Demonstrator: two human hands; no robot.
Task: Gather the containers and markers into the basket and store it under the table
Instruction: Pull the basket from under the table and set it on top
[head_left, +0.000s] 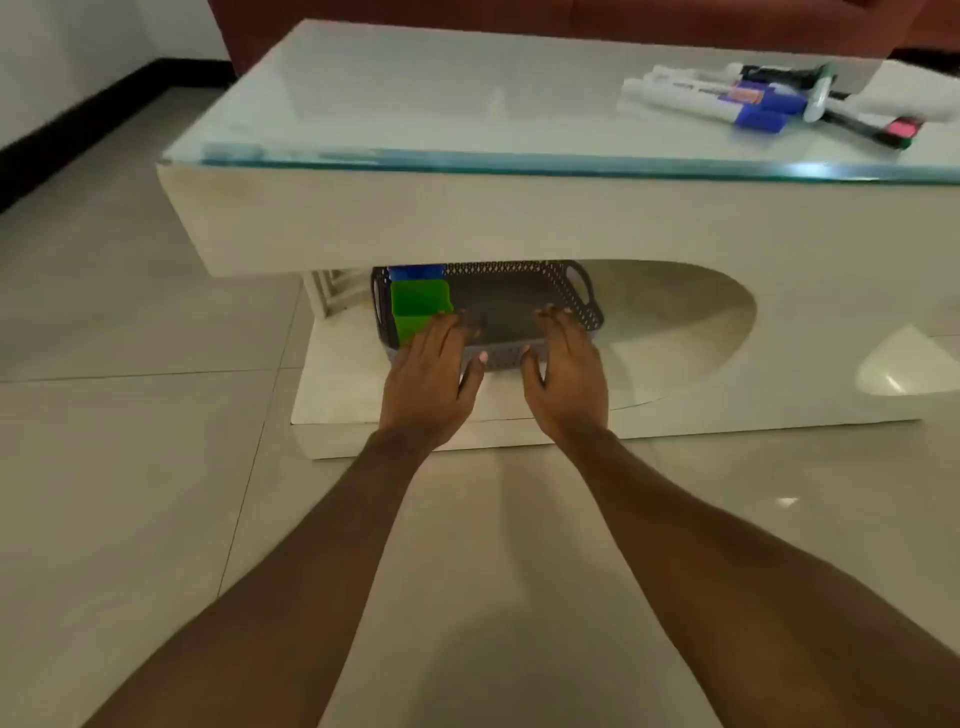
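Basket (524, 306): grey, perforated, with cut-out handles at both ends; it sits on the table's lower shelf (670, 338), partly under the overhang of the top, its near wall facing the person.
Green container (418, 306): upright inside the basket at its left end, against the near-left corner.
Blue container (415, 272): directly behind the green one, also at the basket's left end; only its upper edge shows below the table's overhang.
Rest of basket: the floor of it to the right of the containers is bare grey.
Left hand (428, 384): palm down, fingers spread and laid over the basket's near rim beside the green container; thumb against the outside of the near wall — the grip is open, resting on the rim rather than closed round it.
Right hand (569, 376): palm down, fingers spread over the near rim toward the basket's right half, thumb on the outside wall; grip likewise open, pressed flat on the basket.
Markers (727, 96): a loose cluster of white-barrelled pens with blue and black caps, lying on the glass top at the far right — well apart from the basket.
Table (467, 218): low, cream-coloured, with a glass sheet on top and a rounded cut-out in the base.
Floor (130, 467): pale glossy tiles.
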